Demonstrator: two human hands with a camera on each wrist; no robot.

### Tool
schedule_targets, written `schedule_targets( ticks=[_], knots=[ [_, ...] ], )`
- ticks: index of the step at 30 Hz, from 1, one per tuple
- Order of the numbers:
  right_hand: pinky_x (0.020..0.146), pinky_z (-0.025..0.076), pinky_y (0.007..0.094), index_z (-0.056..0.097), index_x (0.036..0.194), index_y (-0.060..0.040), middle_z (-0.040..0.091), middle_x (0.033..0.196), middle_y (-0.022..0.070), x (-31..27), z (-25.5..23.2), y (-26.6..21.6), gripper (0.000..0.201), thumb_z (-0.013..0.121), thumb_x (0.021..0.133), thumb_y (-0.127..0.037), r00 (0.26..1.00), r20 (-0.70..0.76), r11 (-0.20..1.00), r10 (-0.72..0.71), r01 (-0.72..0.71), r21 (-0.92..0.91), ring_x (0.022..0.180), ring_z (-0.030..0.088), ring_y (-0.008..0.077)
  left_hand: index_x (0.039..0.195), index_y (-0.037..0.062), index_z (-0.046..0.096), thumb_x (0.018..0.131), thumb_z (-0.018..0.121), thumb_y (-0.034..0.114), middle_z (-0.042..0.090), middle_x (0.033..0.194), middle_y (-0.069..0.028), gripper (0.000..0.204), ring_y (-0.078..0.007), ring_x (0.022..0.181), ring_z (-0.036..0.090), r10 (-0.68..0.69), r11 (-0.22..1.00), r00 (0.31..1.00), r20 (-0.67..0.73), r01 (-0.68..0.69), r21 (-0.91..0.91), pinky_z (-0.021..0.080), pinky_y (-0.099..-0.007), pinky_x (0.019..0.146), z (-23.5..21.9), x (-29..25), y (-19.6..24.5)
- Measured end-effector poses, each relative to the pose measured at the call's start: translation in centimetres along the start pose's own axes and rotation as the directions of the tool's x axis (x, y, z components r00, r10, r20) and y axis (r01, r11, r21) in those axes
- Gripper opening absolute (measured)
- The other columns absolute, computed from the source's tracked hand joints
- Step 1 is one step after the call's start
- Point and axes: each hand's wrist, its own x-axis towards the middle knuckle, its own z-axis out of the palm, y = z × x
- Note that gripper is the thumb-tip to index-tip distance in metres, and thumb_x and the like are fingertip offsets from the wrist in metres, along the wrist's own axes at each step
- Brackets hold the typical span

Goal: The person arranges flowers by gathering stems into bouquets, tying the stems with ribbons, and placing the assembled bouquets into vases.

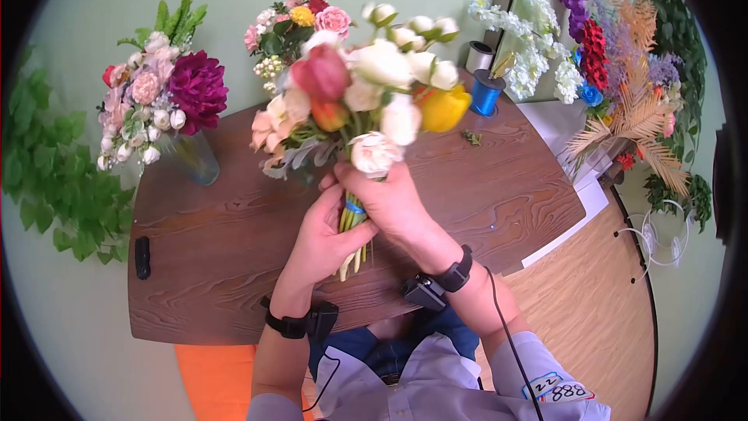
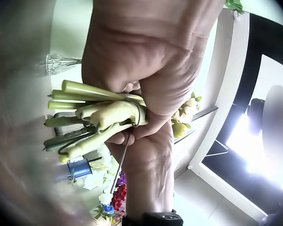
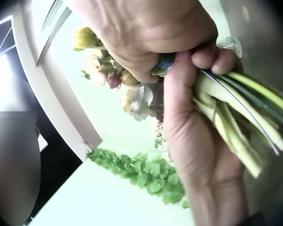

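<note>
A bouquet (image 1: 383, 64) of white, peach, red and yellow flowers stands upright over the table, with both hands around its stems. My right hand (image 1: 396, 201) grips it just beneath the blooms. Lower down, my left hand (image 1: 319, 235) holds the stems from the other side, its thumb across them. Blue wire (image 1: 354, 206) circles the stems between the hands. In the left wrist view, the cut stem ends (image 2: 70, 106) stick out past the fingers, and a thin length of wire (image 2: 120, 165) runs from the fingertips. The palms hide part of the binding.
The brown wooden table (image 1: 234, 265) bears a glass vase (image 1: 199, 160) of flowers at the left and a small black object (image 1: 142, 257) near its left edge. A blue wire spool (image 1: 487, 93) stands at the back right, near a green sprig (image 1: 471, 137). More flowers (image 1: 600, 70) fill the right side.
</note>
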Motion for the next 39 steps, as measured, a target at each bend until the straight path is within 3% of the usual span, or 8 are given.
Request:
schedule_targets(
  ticks=[6,12,14,16,20,23,27,39],
  knots=[
    [0.087,0.057,0.0356,0.058,0.09,-0.0009,0.06,0.072,0.0046,0.1,-0.5,-3.5,0.017,0.055,0.096,-0.016,0.997,0.011,0.968,0.072,-0.072,0.24,0.081,0.071,0.0207,0.139,-0.008,0.045,0.092,0.063,0.004,0.061,0.126,-0.0192,0.052,-0.0316,0.111,0.063,-0.146,0.846,0.977,0.152,0.203,-0.494,0.05,-0.0415,0.101,-2.3,-0.4,1.9],
    [0.104,0.046,0.0371,0.056,0.082,-0.004,0.056,0.065,0.0034,-1.1,0.1,-4.7,0.02,0.053,0.095,-0.019,0.949,0.272,0.859,0.157,-0.267,0.436,0.064,0.055,0.015,0.119,0.0007,0.063,0.099,0.056,0.003,0.064,0.124,-0.0144,0.022,-0.0258,0.11,0.066,-0.226,0.733,0.967,0.117,0.248,-0.634,0.057,-0.0423,0.091,-1.8,-0.8,0.4],
    [0.098,0.049,0.0368,0.056,0.085,-0.003,0.056,0.065,0.0038,-0.9,-0.3,-4.6,0.019,0.053,0.095,-0.019,0.948,0.29,0.861,0.129,-0.252,0.441,0.065,0.056,0.0141,0.121,0.0016,0.062,0.101,0.055,0.006,0.064,0.123,-0.0147,0.022,-0.0266,0.106,0.068,-0.235,0.792,0.969,0.075,0.236,-0.563,0.058,-0.0421,0.09,-1.8,-0.3,1.2],
    [0.089,0.053,0.0344,0.057,0.09,-0.0019,0.058,0.066,0.0044,-0.6,-0.3,-4.5,0.018,0.055,0.095,-0.019,0.981,0.181,0.976,-0.071,0.03,0.217,0.064,0.055,0.013,0.126,0.0011,0.058,0.102,0.055,0.012,0.063,0.126,-0.016,0.027,-0.028,0.106,0.068,-0.216,0.812,0.976,0.036,0.2,-0.549,0.058,-0.0412,0.089,-1.9,0.0,1.3],
    [0.081,0.055,0.0285,0.062,0.093,-0.0008,0.064,0.075,0.005,-0.2,0.3,-4.1,0.01,0.056,0.094,-0.009,0.998,0.006,0.98,0.06,-0.06,0.188,0.078,0.067,0.0147,0.139,-0.0006,0.045,0.103,0.056,0.028,0.063,0.123,-0.0102,0.048,-0.0165,0.103,0.065,-0.209,0.917,0.978,0.025,0.205,-0.342,0.055,-0.0328,0.088,-1.1,-0.9,2.2],
    [0.076,0.055,0.0305,0.063,0.097,0.0015,0.068,0.088,0.0089,1.0,-0.4,-1.8,0.015,0.054,0.097,-0.011,0.993,0.025,0.994,-0.112,0.112,0.011,0.083,0.068,0.0197,0.132,0.0014,0.049,0.107,0.048,0.026,0.064,0.103,-0.0059,0.035,-0.009,0.089,0.061,-0.196,0.921,0.981,0.009,0.181,0.344,0.05,-0.0247,0.075,1.6,-0.9,2.7],
    [0.074,0.052,0.0279,0.064,0.099,0.0009,0.07,0.094,0.0086,0.4,0.0,-3.9,0.019,0.056,0.097,-0.016,0.988,-0.044,0.985,0.147,-0.151,-0.086,0.08,0.065,0.0141,0.12,0.0028,0.052,0.107,0.047,0.023,0.062,0.088,-0.003,0.025,-0.0073,0.074,0.059,-0.128,0.977,0.992,-0.018,0.129,0.168,0.047,-0.0216,0.064,2.3,-0.4,0.9],
    [0.079,0.049,0.0278,0.063,0.106,-0.0002,0.069,0.096,0.0051,1.4,0.4,-2.1,0.029,0.061,0.098,-0.028,0.998,0.022,0.963,-0.067,0.07,-0.261,0.086,0.062,0.0117,0.11,0.0038,0.051,0.106,0.049,0.022,0.054,0.076,-0.0004,0.018,-0.0051,0.057,0.048,-0.075,0.982,0.982,-0.174,0.103,0.16,0.039,-0.021,0.05,1.7,-0.6,0.3]
  ],
)
